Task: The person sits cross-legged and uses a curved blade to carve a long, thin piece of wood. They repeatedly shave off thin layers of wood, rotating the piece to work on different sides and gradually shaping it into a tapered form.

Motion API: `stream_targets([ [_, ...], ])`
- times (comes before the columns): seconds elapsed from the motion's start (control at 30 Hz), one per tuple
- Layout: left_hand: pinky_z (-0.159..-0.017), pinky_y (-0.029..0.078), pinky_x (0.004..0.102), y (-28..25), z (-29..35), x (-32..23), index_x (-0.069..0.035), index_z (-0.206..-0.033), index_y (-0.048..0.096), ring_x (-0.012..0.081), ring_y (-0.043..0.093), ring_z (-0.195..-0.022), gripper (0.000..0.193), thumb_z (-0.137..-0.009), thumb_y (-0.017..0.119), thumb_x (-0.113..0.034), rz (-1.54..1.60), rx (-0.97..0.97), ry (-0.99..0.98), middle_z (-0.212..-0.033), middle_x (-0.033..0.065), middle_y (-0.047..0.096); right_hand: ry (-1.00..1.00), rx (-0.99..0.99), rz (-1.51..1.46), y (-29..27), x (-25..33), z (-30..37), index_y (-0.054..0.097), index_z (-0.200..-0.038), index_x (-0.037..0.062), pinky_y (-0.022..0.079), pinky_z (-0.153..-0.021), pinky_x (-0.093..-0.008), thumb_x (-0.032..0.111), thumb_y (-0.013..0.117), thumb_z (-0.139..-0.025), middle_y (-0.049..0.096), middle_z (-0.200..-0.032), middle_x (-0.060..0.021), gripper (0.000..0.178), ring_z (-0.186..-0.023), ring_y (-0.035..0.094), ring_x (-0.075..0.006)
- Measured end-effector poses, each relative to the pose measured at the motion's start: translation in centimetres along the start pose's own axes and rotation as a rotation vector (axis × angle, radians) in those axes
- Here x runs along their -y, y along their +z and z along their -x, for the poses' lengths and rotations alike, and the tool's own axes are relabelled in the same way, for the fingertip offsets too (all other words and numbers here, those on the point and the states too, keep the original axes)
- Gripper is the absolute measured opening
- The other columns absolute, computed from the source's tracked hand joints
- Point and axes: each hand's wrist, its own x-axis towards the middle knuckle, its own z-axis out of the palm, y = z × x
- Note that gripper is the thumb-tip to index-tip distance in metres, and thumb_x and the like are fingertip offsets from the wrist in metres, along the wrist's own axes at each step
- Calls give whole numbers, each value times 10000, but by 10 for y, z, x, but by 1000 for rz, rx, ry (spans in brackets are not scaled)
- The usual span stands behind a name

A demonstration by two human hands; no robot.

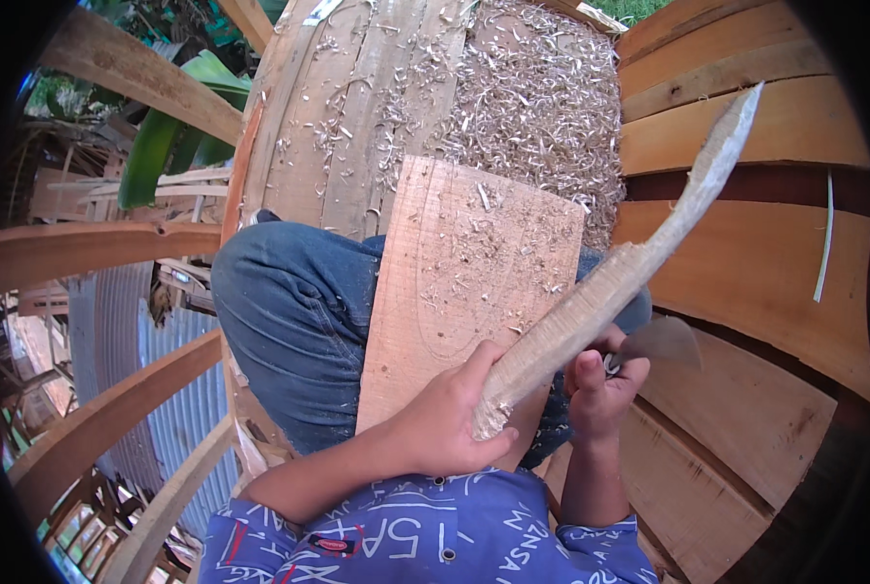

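My left hand is closed round the thick lower end of a long, partly carved piece of wood. The piece slants up to the right, narrowing past a notch to a pale pointed tip. My right hand grips a knife by its handle, beside the wood's right edge. Its broad grey blade points right, away from the piece, and looks a little blurred. Fingers cover most of the handle. Under the wood, a flat board with faint curved pencil lines rests across my lap, sprinkled with shavings.
Curled wood shavings lie thick on the plank floor ahead. A wall of wide planks rises close on the right. Wooden rails edge the left side, with corrugated metal sheets and a large green leaf beyond.
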Motion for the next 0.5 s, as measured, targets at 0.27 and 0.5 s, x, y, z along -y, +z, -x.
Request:
stream_targets([
  [0.27, -811, 434, 287, -4, -3, 20, 26, -1234, 357, 164, 539, -926, 624, -695, 662, -53, 246, -84, 195, -965, 119, 538, -144, 364, 785, 0, 5, 15, 492, -544, 15, 342, -406, -336, 97, 685, -777, 448, -483, -149, 312, -391, 440, -285],
  [0.5, -811, 472, 350, -1, -4, 22, 59, -1227, 330, 252, 610, -942, 626, -716, 672, -59, 188, -182, 150, -1008, 221, 584, -249, 132, 1086, 8, -1, -15, 531, -579, 8, 368, -455, -387, 145, 608, -822, 491, -526, -180, 289, -450, 477, -356],
])
